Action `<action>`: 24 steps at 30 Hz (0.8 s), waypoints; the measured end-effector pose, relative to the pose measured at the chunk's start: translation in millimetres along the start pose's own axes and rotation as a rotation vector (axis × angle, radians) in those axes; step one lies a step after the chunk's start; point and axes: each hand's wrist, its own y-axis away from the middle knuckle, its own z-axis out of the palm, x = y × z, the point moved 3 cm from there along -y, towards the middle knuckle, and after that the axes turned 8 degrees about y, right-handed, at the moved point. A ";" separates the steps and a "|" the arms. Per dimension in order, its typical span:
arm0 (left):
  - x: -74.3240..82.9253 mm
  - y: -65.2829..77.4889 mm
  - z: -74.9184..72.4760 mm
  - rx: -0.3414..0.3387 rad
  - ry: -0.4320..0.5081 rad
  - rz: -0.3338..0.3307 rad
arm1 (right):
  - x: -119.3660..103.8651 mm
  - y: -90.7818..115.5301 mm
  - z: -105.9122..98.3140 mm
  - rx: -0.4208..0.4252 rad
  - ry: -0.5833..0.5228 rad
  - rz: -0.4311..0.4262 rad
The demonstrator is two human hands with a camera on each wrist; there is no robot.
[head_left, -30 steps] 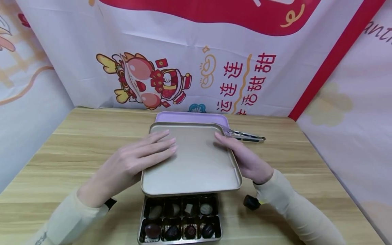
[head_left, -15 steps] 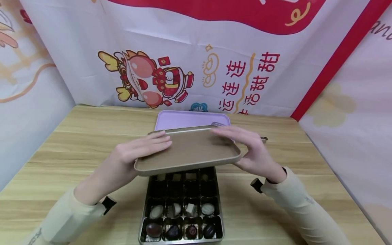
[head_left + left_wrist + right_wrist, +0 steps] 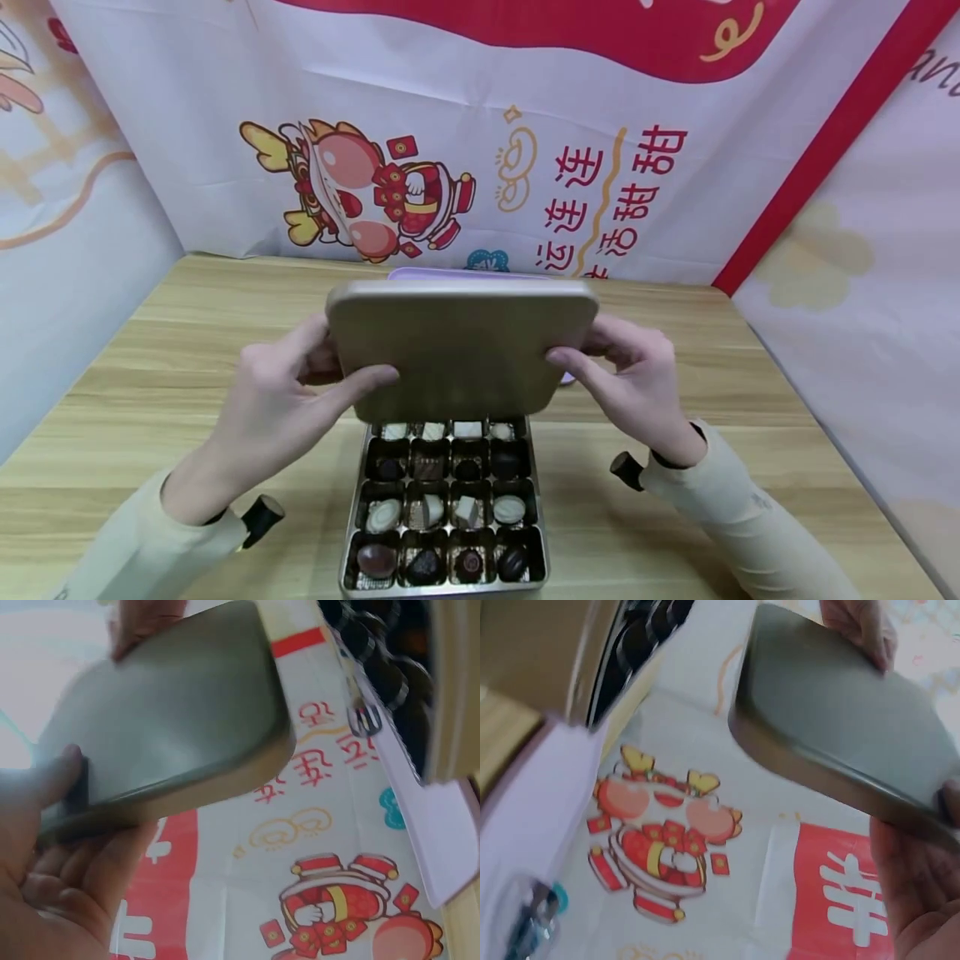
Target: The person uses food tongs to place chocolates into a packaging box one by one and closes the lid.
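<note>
Both hands hold a gold-brown box lid up over the rear of a chocolate box, its smooth outer face tilted toward the head camera. My left hand grips the lid's left end, thumb across the outer face and fingers behind it. At the other end my right hand pinches it the same way. Below stands the open metal box, divided into compartments with dark and white chocolates in them. The lid's lower edge overlaps the box's back row in the head view.
A purple tray lies at the back of the wooden table, mostly hidden behind the lid. Tongs show on it in the right wrist view. A printed cloth hangs directly behind the table.
The lid has tipped from showing its hollow inside to showing its outer face. It has moved back off the box, uncovering more rows of chocolates. Both hands turned with it.
</note>
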 end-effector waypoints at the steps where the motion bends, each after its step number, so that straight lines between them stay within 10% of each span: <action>1: 0.2 0.6 -0.5 0.010 0.003 -0.067 | 3.5 1.6 0.6 -0.014 -0.012 0.087; 7: -21.8 13.7 -0.5 -0.107 -0.026 -0.670 | 37.0 15.6 8.7 -0.191 -0.124 0.613; 10: -31.7 19.6 2.3 -0.201 0.051 -0.849 | 47.2 20.0 14.4 -0.274 -0.154 0.726; 24: -35.0 45.0 10.2 -0.447 -0.017 -1.012 | 48.9 43.1 35.3 -0.700 -0.127 0.860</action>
